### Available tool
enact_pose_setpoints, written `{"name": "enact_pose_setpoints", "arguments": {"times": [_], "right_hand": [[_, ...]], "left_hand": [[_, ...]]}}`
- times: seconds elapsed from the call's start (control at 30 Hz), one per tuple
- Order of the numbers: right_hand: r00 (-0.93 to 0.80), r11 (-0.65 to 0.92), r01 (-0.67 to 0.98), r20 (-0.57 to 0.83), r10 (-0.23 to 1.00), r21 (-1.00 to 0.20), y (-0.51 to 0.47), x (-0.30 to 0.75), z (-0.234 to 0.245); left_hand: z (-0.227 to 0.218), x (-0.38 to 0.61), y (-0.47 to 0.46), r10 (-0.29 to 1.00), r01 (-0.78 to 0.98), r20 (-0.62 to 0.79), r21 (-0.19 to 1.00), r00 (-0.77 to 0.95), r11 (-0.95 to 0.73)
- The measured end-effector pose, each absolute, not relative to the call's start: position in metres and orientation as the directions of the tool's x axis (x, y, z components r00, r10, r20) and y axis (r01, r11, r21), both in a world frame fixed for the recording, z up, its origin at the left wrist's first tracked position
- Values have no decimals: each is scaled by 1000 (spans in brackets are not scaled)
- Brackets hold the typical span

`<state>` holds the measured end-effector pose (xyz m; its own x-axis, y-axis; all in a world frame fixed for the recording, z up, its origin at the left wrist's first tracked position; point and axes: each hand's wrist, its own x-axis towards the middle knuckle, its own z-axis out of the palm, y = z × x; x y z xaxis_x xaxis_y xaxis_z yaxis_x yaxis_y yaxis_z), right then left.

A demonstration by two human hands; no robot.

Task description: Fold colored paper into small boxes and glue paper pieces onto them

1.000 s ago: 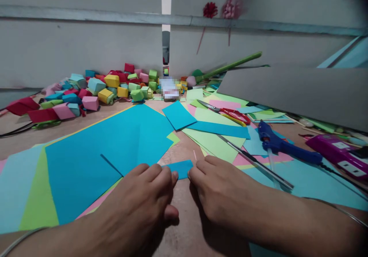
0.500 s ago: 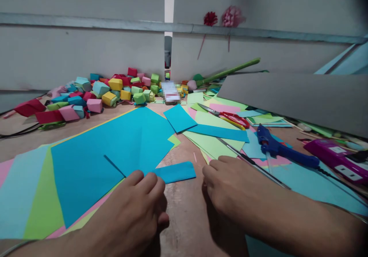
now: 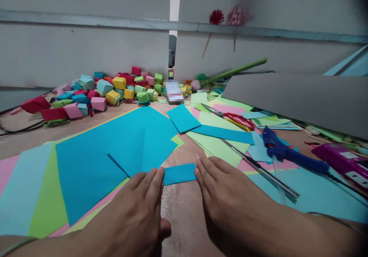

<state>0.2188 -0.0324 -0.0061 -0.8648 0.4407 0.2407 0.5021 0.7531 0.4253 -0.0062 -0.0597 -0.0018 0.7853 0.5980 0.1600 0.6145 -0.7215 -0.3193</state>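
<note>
As the brown desk (image 3: 181,218) bears blue, green and pink paper sheets (image 3: 100,165) on its left, multicoloured paper boxes (image 3: 113,97) lie heaped near its far edge. Thumb apart, the bare left hand (image 3: 136,207) is unclenched; whether the right hand (image 3: 227,190) pinches, I cannot tell. Between them, well in from that edge, lies a flat rectangular blue paper strip (image 3: 180,173), fingertips (image 3: 161,172) touching both ends.
</note>
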Motion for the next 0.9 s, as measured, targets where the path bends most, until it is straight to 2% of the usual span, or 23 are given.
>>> {"name": "enact_pose_setpoints", "arguments": {"times": [0.1, 0.2, 0.33, 0.4, 0.47, 0.6, 0.7, 0.77, 0.83, 0.9], "right_hand": [[-835, 748, 547, 303, 459, 375, -29, 218, 1], [-793, 766, 582, 400, 459, 273, -18, 212, 6], [-750, 773, 625, 361, 554, 114, -4, 206, 2], [-746, 773, 627, 358, 562, 96, -1, 206, 0], [-741, 781, 619, 396, 543, 88, -1, 206, -2], [-742, 819, 574, 444, 503, 31, -2, 208, -1], [-742, 845, 530, 519, 424, 69, -3, 208, 1], [-734, 853, 513, 566, 376, 99, -4, 208, 3], [-735, 852, 518, 550, 396, 79, -4, 208, 4], [-759, 851, 523, 480, 440, 47, -3, 210, 5]], "left_hand": [[-5, -5, -62, 615, 646, 200, -295, 762, -704], [-7, -3, -62, 642, 679, 224, -253, 734, -689], [0, -2, -51, 636, 707, 340, -141, 692, -693], [5, -4, -42, 638, 715, 373, -110, 674, -691], [8, -6, -34, 676, 730, 337, -52, 655, -682], [3, -9, -29, 731, 707, 281, 198, 622, -678], [0, -8, -30, 761, 631, 362, 426, 538, -648], [2, -7, -31, 766, 576, 412, 506, 493, -642], [4, -7, -30, 710, 524, 450, 479, 542, -704], [7, -8, -29, 617, 510, 451, 348, 644, -787]]}}
